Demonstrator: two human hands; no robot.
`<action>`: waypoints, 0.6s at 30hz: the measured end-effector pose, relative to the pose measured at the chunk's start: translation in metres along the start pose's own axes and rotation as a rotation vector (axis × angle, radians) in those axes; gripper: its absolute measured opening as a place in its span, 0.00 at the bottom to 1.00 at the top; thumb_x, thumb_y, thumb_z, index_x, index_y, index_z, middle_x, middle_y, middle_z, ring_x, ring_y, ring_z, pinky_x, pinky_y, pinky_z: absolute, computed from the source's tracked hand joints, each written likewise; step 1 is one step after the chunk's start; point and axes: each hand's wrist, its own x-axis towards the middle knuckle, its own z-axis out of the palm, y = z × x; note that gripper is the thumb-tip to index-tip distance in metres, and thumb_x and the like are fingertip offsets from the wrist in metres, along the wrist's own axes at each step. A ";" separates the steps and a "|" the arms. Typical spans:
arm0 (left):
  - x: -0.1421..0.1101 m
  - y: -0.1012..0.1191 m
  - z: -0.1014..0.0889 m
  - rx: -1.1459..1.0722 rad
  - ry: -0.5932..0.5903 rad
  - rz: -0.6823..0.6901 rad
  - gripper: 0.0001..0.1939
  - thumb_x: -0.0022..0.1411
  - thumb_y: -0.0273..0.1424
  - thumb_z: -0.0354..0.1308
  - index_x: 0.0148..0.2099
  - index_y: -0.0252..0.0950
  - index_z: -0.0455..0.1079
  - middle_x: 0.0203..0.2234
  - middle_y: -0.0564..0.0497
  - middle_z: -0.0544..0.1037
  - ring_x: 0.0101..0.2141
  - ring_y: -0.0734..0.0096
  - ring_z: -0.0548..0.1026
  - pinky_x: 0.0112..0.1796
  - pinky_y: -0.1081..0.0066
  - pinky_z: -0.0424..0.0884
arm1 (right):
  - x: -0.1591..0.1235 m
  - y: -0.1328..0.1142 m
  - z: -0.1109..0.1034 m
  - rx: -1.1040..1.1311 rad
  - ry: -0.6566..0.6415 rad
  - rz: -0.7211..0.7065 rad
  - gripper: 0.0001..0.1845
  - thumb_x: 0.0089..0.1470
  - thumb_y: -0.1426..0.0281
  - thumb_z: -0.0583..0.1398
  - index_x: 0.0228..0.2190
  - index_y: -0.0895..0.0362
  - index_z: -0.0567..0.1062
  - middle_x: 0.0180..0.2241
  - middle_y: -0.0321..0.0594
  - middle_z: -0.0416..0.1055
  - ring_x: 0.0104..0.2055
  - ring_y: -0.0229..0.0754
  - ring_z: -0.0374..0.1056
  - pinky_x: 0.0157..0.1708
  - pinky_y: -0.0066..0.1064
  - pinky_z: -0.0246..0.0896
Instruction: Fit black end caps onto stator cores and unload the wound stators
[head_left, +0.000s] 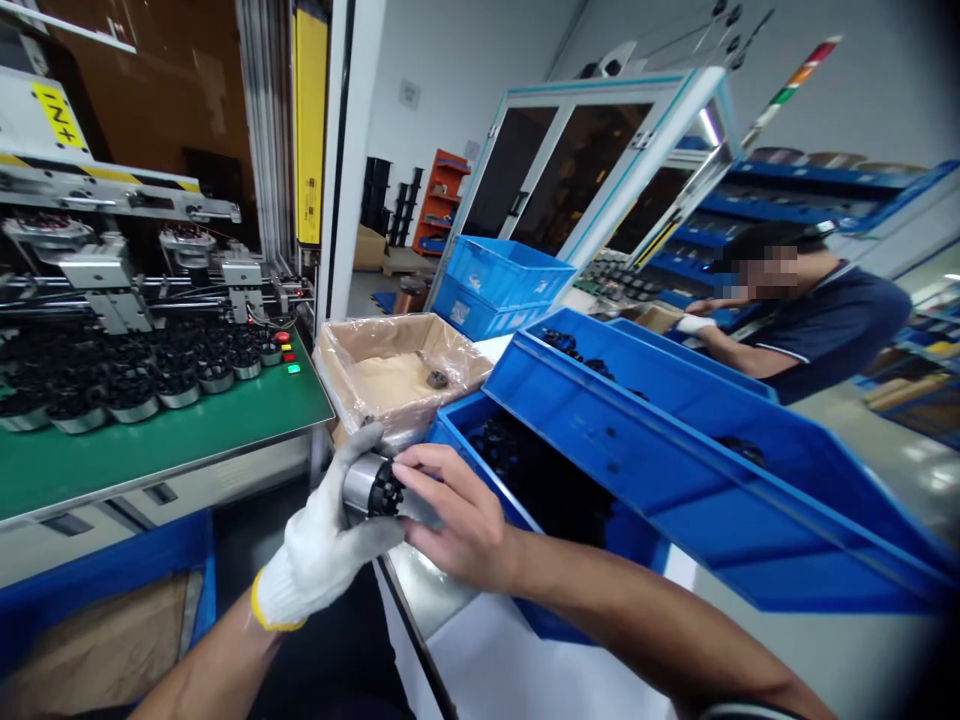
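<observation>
My left hand (324, 545), in a white knit glove with a yellow cuff, grips a round metal part with a black toothed insert (373, 487). My bare right hand (454, 515) closes its fingertips on the same part from the right. Both hands hover in front of a blue bin (459, 437) holding many black parts. Just behind the hands stands a cardboard box lined with clear plastic (397, 362), with one small dark part inside.
A green machine table (172, 425) at left carries rows of round metal-and-black parts (131, 385) under a feeder mechanism. More blue bins (675, 450) are stacked at right. Another person in a dark shirt (817, 320) works at the far right near blue shelving.
</observation>
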 end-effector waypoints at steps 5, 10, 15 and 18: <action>0.000 0.002 -0.006 0.061 -0.036 -0.041 0.44 0.58 0.38 0.67 0.72 0.49 0.54 0.66 0.54 0.68 0.64 0.56 0.66 0.66 0.65 0.58 | -0.001 -0.001 0.000 -0.015 -0.015 -0.021 0.25 0.55 0.78 0.64 0.54 0.63 0.71 0.45 0.54 0.73 0.48 0.48 0.73 0.45 0.38 0.77; 0.000 0.001 -0.007 0.017 -0.064 -0.041 0.40 0.59 0.35 0.65 0.71 0.47 0.57 0.65 0.53 0.68 0.65 0.55 0.65 0.67 0.63 0.55 | -0.003 -0.005 0.003 -0.036 0.007 0.015 0.27 0.54 0.74 0.67 0.54 0.62 0.72 0.43 0.53 0.74 0.46 0.49 0.74 0.43 0.39 0.77; 0.007 0.007 0.008 -0.189 -0.048 -0.010 0.37 0.59 0.34 0.63 0.69 0.40 0.60 0.63 0.47 0.70 0.62 0.55 0.67 0.64 0.61 0.61 | -0.006 0.001 0.003 -0.084 -0.005 -0.002 0.26 0.54 0.75 0.67 0.54 0.62 0.72 0.43 0.54 0.74 0.47 0.50 0.73 0.45 0.42 0.77; 0.012 0.011 0.019 -0.219 0.000 -0.043 0.40 0.52 0.31 0.65 0.67 0.36 0.61 0.57 0.45 0.75 0.55 0.54 0.73 0.59 0.60 0.67 | -0.007 0.006 0.003 -0.093 -0.018 -0.013 0.24 0.54 0.77 0.66 0.53 0.63 0.72 0.44 0.54 0.73 0.48 0.49 0.72 0.46 0.40 0.76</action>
